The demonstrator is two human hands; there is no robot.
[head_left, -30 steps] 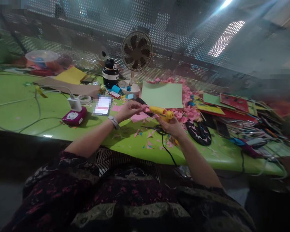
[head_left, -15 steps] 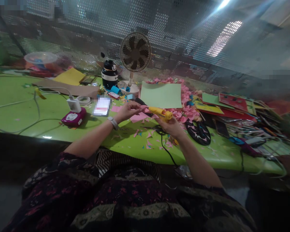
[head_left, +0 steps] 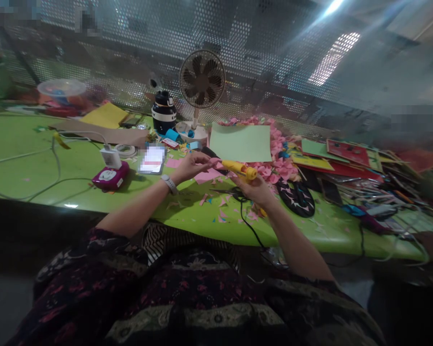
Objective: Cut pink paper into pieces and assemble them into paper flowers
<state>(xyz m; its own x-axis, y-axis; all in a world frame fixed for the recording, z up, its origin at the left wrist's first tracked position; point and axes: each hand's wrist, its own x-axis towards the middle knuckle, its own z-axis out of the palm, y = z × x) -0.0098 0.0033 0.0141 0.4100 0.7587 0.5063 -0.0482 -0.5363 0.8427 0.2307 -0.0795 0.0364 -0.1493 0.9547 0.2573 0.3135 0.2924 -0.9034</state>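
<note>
My right hand (head_left: 255, 188) grips a yellow glue gun (head_left: 241, 168) above the green table (head_left: 29, 163), its black cord (head_left: 250, 226) trailing down over the front edge. The gun's nozzle points left at a small pink paper piece (head_left: 214, 161) pinched in the fingers of my left hand (head_left: 193, 165), which wears a watch at the wrist. Pink and blue paper scraps (head_left: 220, 204) lie on the table beneath both hands.
A heap of pink paper flowers (head_left: 279, 161) with a light green sheet (head_left: 241, 142) lies behind. A small fan (head_left: 202, 81), black bottle (head_left: 163, 111), phone (head_left: 152, 158), magenta punch (head_left: 110, 177) and white cables (head_left: 39, 154) stand left; cards and tools clutter the right (head_left: 350, 166).
Hands and glue gun hold nearly the same pose; only the view has shifted slightly.
</note>
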